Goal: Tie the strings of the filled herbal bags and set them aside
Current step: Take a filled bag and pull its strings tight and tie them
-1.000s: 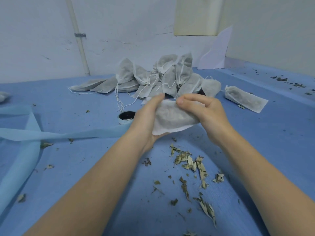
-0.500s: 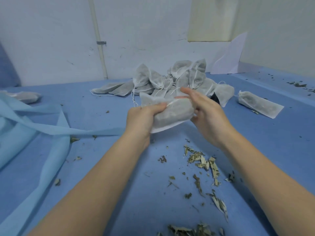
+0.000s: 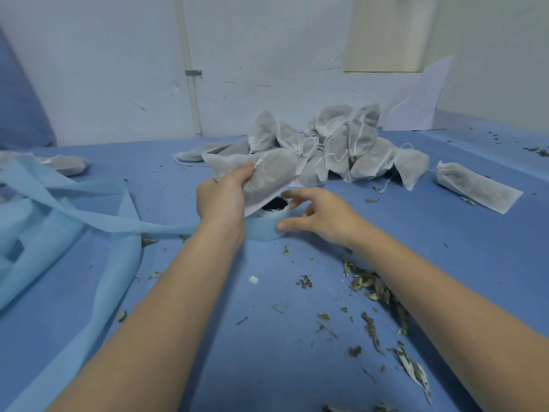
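Note:
My left hand (image 3: 222,200) grips a filled white mesh herbal bag (image 3: 267,173) near its gathered neck, and holds it tilted above the blue cloth surface. A thin white string shows at the neck beside my fingers. My right hand (image 3: 320,217) is off the bag, fingers spread, just right of a small round container (image 3: 269,223) with dark contents that sits under the bag. A pile of filled bags (image 3: 335,144) with loose strings lies behind, near the wall. One more filled bag (image 3: 478,185) lies flat, alone, at the right.
Long strips of light blue fabric (image 3: 68,203) trail across the left side. Another bag (image 3: 64,163) lies at the far left. Dried leaf scraps (image 3: 374,295) litter the blue cloth at the lower right. White walls close off the back.
My right hand has let go of the bag and dropped toward the small container. My left hand alone now holds the bag, shifted slightly left. The view has turned left.

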{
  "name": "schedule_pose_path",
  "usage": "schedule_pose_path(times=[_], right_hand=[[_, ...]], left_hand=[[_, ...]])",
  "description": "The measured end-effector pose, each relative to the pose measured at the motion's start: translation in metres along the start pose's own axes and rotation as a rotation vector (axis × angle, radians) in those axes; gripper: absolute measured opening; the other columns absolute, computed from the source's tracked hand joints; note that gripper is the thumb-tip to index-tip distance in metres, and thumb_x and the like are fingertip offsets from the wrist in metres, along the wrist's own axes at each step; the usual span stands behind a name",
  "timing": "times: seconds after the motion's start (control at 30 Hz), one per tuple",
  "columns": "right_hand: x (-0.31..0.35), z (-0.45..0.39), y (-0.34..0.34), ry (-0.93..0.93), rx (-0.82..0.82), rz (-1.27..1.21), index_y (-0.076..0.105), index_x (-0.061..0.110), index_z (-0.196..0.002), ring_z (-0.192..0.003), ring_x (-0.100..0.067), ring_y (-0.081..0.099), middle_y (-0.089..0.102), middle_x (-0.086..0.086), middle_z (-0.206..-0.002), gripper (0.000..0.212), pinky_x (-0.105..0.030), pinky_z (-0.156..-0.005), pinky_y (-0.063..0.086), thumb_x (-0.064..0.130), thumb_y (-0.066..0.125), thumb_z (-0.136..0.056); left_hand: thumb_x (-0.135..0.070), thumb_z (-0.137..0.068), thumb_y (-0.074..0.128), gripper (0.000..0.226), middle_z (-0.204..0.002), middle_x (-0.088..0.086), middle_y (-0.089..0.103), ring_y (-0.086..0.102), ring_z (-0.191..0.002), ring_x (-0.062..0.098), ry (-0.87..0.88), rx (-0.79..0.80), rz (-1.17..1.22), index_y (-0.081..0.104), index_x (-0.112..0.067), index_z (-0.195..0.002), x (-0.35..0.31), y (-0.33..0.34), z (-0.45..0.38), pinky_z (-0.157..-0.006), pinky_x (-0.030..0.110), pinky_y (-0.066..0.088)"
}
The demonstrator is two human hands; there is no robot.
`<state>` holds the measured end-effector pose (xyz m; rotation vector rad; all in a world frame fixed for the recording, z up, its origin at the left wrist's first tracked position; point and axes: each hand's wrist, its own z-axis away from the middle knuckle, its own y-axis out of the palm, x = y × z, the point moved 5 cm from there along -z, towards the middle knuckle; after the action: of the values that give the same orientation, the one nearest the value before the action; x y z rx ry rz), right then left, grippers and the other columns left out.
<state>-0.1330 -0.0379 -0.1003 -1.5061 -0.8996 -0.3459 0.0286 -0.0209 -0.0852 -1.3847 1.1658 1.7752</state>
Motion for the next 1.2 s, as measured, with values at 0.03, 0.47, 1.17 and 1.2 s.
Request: schedule_pose_path(times=[0.03, 0.47, 1.17, 1.2], right_hand=[[0.002, -0.003, 0.002, -0.017, 0.02, -0.001, 0.057, 0.024, -0.128, -0.057, 0.015, 0.048, 0.058, 0.013, -0.109, 0.061, -0.006, -0.058, 0.035, 0.039, 0.08, -0.073], [-0.002, 0.003, 0.014, 0.079, -0.153, -0.043, 0.048, 0.018, -0.11, -0.069, -0.003, 0.049, 0.054, 0.009, -0.084, 0.068, -0.015, -0.053, 0.035, 0.052, 0.083, -0.064], [-0.009, 0.022, -0.001, 0.116, -0.376, -0.169, 0.073, 0.017, -0.088, -0.07, -0.002, 0.063, 0.071, 0.004, -0.077, 0.019, -0.013, -0.07, 0.051, 0.02, 0.083, -0.072], [-0.01, 0.022, -0.001, 0.121, -0.377, -0.174, 0.072, 0.018, -0.085, -0.069, -0.004, 0.064, 0.071, 0.004, -0.076, 0.017, -0.014, -0.069, 0.051, 0.02, 0.083, -0.071]], left_hand=[[-0.018, -0.076, 0.074, 0.017, -0.088, 0.004, 0.071, 0.068, -0.083, 0.02, -0.007, 0.024, 0.004, 0.069, -0.01, -0.09, 0.001, 0.001, 0.001, -0.079, 0.033, 0.055], [-0.032, -0.084, 0.065, 0.018, -0.081, -0.003, 0.063, 0.059, -0.086, 0.02, 0.251, 0.032, -0.393, 0.064, -0.015, -0.088, -0.002, 0.013, 0.014, -0.073, 0.028, 0.041], [-0.036, -0.091, 0.055, 0.029, -0.104, 0.005, 0.062, 0.054, -0.106, 0.028, 0.303, 0.025, -0.553, 0.057, -0.01, -0.103, 0.001, 0.018, 0.015, -0.085, 0.033, 0.039], [-0.036, -0.091, 0.055, 0.028, -0.102, 0.004, 0.061, 0.054, -0.106, 0.028, 0.299, 0.025, -0.551, 0.057, -0.01, -0.103, 0.001, 0.018, 0.015, -0.085, 0.033, 0.039]])
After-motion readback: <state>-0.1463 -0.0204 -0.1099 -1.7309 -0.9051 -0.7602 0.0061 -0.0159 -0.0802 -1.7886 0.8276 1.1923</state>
